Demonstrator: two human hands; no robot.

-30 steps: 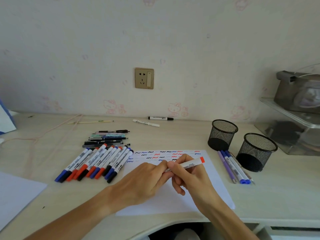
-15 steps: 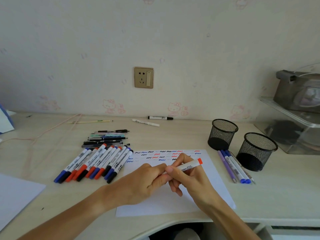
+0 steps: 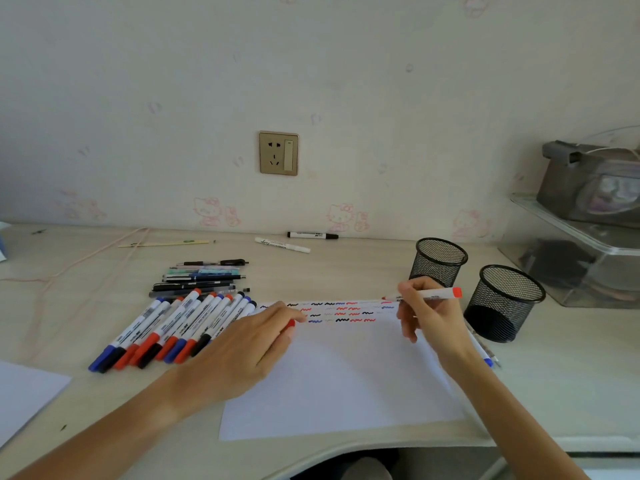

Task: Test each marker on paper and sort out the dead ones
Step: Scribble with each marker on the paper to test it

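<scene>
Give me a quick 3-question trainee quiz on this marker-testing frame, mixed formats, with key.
1. True or false: the right hand holds the red marker with its tip at the far right end of the squiggle rows on the paper.
2. Multiple choice: what shows in the left hand? A) a red cap B) a blue marker C) a mesh cup
3. Fill in: the two black mesh cups stand on the ____ side of the paper.

Key: 1 true; 2 A, the red cap shows at the fingertips; 3 right.
</scene>
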